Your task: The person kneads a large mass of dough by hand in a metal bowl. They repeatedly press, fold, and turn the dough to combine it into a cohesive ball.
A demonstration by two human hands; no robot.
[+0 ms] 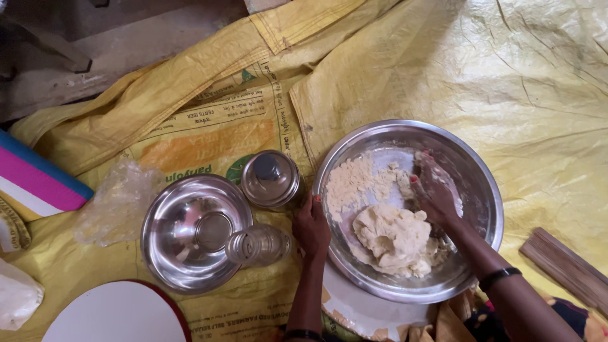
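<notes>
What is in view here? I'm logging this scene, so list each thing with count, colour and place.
large steel bowl: one, silver, right of centre
dough: one lump, pale yellow, in large bowl
loose flour: pale yellow, bowl's upper left
small steel bowl: one, silver, left
lidded steel container: one, silver, centre
glass jar: one, clear, lying by small bowl
sacking: yellow, underneath
wooden stick: one, brown, right
left hand: on bowl's rim
right hand: floury, in bowl

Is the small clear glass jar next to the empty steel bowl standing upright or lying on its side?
On its side. The glass jar lies on the yellow sheet, its round mouth facing the empty steel bowl.
</notes>
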